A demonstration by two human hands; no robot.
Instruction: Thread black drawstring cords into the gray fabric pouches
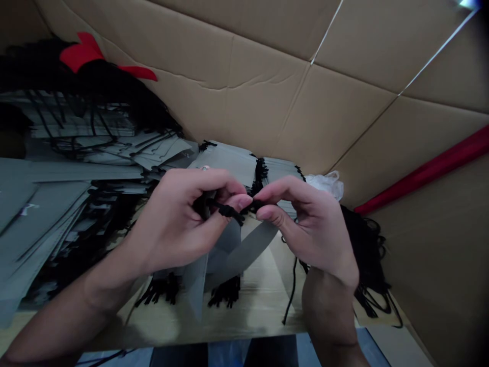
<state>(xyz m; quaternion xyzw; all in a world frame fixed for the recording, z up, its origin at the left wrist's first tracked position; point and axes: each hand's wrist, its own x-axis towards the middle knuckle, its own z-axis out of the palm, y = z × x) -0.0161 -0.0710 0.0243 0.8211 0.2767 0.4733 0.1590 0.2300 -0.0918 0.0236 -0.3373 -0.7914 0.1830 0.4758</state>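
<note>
Between my two hands is a black cord [231, 212] with a knot in it. My left hand [183, 219] pinches the cord between thumb and fingers. Close against it, my right hand [309, 224] grips another part of the same cord with thumb and forefinger. Below the hands hangs a grey sheet [244, 255], bent into a strip; where the cord joins it is hidden by my left hand. Stacked grey sheets [229, 160] with black cord ends lie just behind my hands.
Piles of grey sheets [46, 204] with black cords fill the left side, a red strip [82, 53] on top. Cardboard [260, 92] walls the back. Black cords [367, 244] lie at right beside a red bar [424, 171]. A white plastic bag [328, 184] sits behind my right hand.
</note>
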